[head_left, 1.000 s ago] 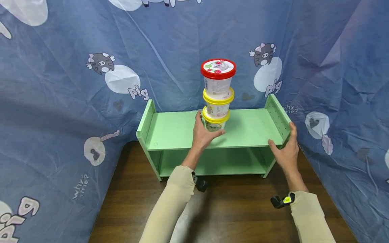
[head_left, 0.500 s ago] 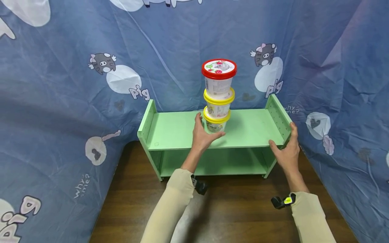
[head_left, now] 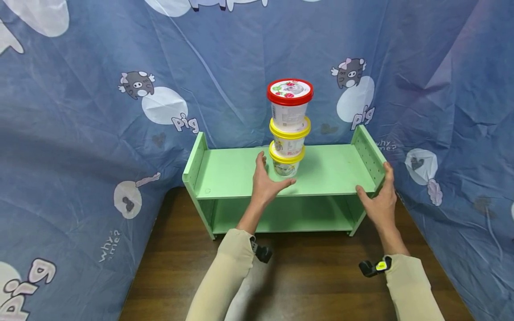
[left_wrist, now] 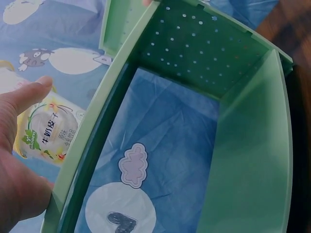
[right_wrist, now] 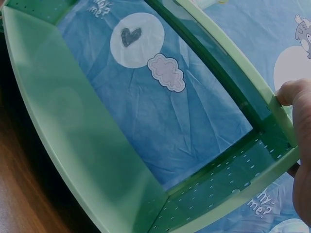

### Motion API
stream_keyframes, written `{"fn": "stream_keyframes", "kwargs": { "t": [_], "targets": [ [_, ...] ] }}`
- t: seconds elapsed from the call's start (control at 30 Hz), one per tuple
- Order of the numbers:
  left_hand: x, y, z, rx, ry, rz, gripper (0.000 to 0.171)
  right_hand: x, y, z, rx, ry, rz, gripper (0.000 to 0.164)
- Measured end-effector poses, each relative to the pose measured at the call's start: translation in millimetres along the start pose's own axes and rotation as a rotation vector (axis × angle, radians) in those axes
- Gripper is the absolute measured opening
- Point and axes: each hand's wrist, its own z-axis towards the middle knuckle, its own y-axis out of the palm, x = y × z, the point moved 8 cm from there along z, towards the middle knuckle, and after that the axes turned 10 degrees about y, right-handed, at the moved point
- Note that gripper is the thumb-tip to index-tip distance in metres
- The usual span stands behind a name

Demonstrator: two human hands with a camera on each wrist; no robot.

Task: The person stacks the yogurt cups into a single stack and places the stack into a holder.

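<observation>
Three round white tubs stand stacked on the top board of a green shelf unit (head_left: 337, 171). The bottom tub (head_left: 286, 168) and middle tub (head_left: 288, 146) have yellow lids; the top tub (head_left: 288, 115) has a red lid with berry pictures. My left hand (head_left: 265, 183) is beside the bottom tub, fingers and thumb spread around its near left side without gripping it. In the left wrist view, the bottom tub's printed label (left_wrist: 51, 126) shows beyond the thumb. My right hand (head_left: 381, 203) grips the shelf's right end, thumb on the front edge, fingers outside the side panel (head_left: 367, 156).
A blue cloth printed with pigs (head_left: 229, 80) hangs behind and on both sides of the shelf. Below the top board lies a lower shelf board (head_left: 301, 218). Brown wood-look flooring (head_left: 313, 285) spreads in front.
My left hand has drawn slightly back and left from the bottom tub, so the gap is wider. The stacked tubs stay in place, and my right hand keeps its place on the shelf.
</observation>
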Motion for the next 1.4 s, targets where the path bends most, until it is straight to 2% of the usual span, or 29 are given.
{"fn": "stream_keyframes", "kwargs": {
  "t": [0.27,1.13,1.4],
  "targets": [
    [0.2,-3.7,-7.9,0.011,0.005,-0.002,0.117,0.7,-0.1,-0.3,0.0,0.009,-0.001,0.093],
    [0.1,-17.9,-30.6,0.024,0.038,-0.001,0.117,-3.0,-0.7,-5.7,-0.01,-0.076,0.017,0.091],
    [2.9,-21.3,-38.4,0.014,0.047,0.004,0.117,-1.9,-0.9,-7.4,-0.031,-0.06,0.011,0.091]
  ]
}}
